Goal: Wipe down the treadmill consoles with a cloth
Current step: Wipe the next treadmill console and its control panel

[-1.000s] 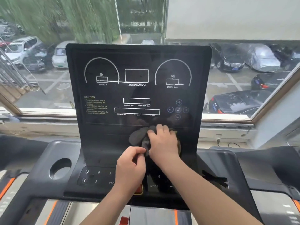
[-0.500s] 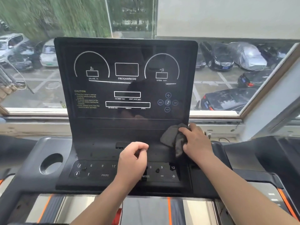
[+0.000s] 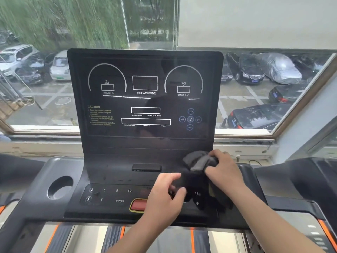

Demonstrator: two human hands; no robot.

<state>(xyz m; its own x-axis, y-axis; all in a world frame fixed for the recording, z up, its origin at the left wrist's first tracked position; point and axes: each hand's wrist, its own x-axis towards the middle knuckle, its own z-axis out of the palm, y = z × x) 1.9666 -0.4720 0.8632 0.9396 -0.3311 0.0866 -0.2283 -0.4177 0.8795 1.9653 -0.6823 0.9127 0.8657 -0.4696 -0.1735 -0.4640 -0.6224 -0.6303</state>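
Head camera, lower right of centre: the fingers [image 3: 216, 154] of the right hand [image 3: 225, 173] are curled over a bunched dark grey cloth [image 3: 197, 164] and grip its upper wad against the lower right part of the console's sloping panel. Just below and to the left, the left hand [image 3: 163, 197] has its fingers [image 3: 170, 177] bent and its thumb drawn in, and they appear to pinch a darker hanging fold of the same cloth. Blur softens that contact. The cloth runs between the two hands and drapes down over the right end of the button row, where a "12" and a plus sign show beside it.

The left hand covers part of a red stop button [image 3: 137, 205] at the bottom centre of the keypad. Left of it are the printed keys 3, 6, 9, 12 and PROG. A small dark port slot [image 3: 146, 167] sits in the middle of the panel, above the hands.

The treadmill console [image 3: 145, 79] rises upright through the centre of the frame, its black display unlit, marked INCLINE, PROGAM/MODE and SPEED. A round cup holder [image 3: 60, 187] lies at lower left. Behind the console, a window [image 3: 45, 129] looks out on parked cars [image 3: 244, 70] at upper left and right.
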